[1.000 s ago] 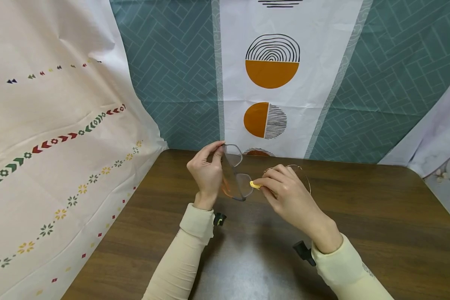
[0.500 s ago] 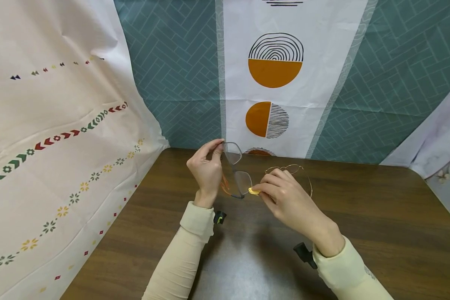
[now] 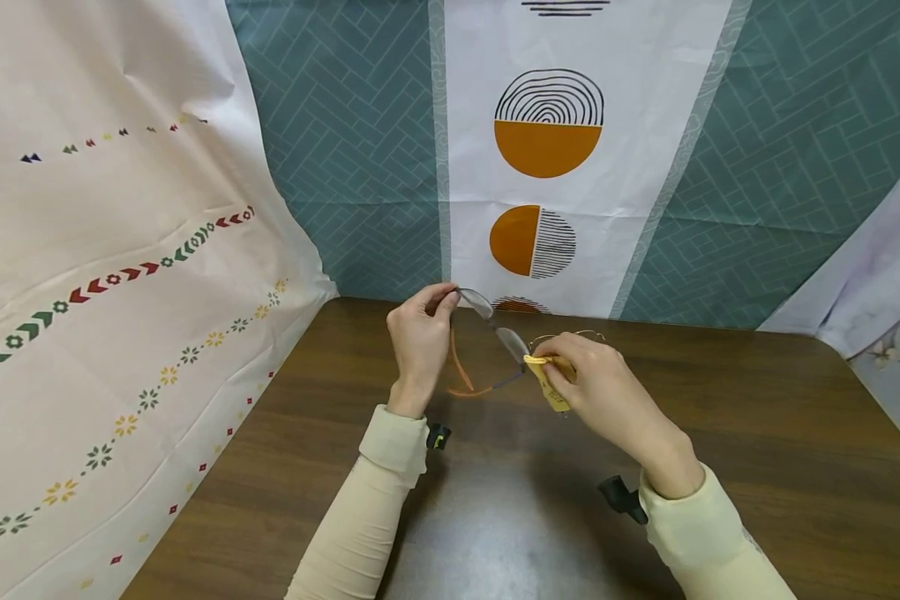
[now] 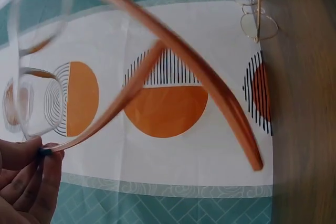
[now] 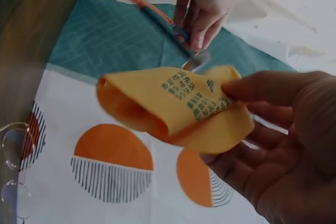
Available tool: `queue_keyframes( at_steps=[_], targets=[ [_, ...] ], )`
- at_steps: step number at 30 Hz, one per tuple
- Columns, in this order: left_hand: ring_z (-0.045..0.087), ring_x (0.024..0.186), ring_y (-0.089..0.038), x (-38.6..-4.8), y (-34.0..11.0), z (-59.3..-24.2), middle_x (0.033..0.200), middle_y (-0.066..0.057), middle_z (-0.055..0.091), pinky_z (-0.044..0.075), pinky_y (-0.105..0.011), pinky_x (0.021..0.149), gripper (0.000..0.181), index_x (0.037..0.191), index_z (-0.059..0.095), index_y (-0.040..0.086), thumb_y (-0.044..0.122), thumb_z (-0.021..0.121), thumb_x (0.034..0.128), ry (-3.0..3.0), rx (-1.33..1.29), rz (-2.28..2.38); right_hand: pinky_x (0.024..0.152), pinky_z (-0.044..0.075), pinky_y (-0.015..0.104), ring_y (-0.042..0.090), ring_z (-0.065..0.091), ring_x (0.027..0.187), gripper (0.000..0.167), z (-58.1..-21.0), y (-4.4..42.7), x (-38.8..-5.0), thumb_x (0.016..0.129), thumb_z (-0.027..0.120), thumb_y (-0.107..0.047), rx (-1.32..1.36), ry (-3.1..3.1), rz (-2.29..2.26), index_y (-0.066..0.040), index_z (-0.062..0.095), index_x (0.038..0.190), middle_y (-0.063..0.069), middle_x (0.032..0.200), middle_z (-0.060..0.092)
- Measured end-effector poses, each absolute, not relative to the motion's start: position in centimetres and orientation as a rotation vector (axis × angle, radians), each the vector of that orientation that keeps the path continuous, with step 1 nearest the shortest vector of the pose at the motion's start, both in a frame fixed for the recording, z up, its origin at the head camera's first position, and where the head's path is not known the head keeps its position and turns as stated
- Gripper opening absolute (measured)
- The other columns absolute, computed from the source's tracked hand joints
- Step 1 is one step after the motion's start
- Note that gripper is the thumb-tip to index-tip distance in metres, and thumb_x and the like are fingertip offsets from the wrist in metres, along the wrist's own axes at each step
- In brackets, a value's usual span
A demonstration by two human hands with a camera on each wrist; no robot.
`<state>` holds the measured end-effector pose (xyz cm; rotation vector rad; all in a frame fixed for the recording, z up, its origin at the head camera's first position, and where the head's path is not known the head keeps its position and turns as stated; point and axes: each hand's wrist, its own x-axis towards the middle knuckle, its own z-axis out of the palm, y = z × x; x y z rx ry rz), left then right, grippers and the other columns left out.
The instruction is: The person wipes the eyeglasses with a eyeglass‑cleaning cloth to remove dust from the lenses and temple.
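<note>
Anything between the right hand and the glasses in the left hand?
Only the yellow cloth that the right hand pinches, at the near end of the orange-templed glasses in the left hand. Whether it touches them, I can't tell. Nothing else visible: the gold-rimmed glasses lie beyond the right hand, outside that gap.

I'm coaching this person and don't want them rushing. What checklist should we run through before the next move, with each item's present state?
1. Left hand secure on the orange-armed glasses: ok, fingers pinch one end of the frame.
2. Right hand holding the yellow cloth: ok, between thumb and fingers.
3. Cloth spread flat: not ok, it is folded and curled.
4. Cloth touching a lens: cannot tell; in the head view it overlaps the near end of the frame.
5. Lenses free of smudges: cannot tell, too blurred.
6. Gold-rimmed glasses clear of the hands: ok, they sit apart, beyond the right hand.
</note>
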<state>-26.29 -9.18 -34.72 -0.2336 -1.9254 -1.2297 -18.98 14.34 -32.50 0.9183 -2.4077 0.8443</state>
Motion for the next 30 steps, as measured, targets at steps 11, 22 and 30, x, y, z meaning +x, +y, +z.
queue_keyframes(
  at_steps=[11, 22, 30],
  targets=[
    [0.075, 0.075, -0.021, -26.5, -9.4, -34.9, 0.092, -0.009, 0.08, 0.06, -0.038, 0.068, 0.017, 0.106, 0.082, 0.002, 0.014, 0.078, 0.0953, -1.885, -0.208, -1.249, 0.057, 0.045, 0.026, 0.025, 0.064, 0.072, 0.009, -34.3, 14.8, -21.6, 0.091, 0.064, 0.001, 0.378, -2.452, 1.068, -0.003, 0.057, 0.094, 0.018, 0.093, 0.075],
    [0.075, 0.073, -0.022, -26.4, -8.8, -34.8, 0.089, -0.011, 0.079, 0.058, -0.034, 0.064, 0.016, 0.105, 0.081, 0.001, 0.013, 0.079, 0.0946, -1.857, -0.229, -1.287, 0.046, 0.031, 0.025, 0.011, 0.042, 0.051, 0.012, -36.7, 13.9, -23.0, 0.094, 0.064, -0.002, 0.261, -2.381, 1.19, -0.003, 0.053, 0.099, 0.014, 0.077, 0.074],
    [0.075, 0.07, -0.021, -26.1, -8.4, -34.7, 0.085, -0.012, 0.078, 0.054, -0.022, 0.06, 0.013, 0.103, 0.08, 0.0, 0.01, 0.078, 0.094, -1.826, -0.253, -1.362, 0.08, 0.056, 0.026, 0.03, 0.073, 0.101, 0.017, -37.0, 13.2, -23.0, 0.099, 0.066, -0.004, 0.206, -2.285, 1.346, 0.001, 0.052, 0.106, 0.026, 0.11, 0.075]
  ],
)
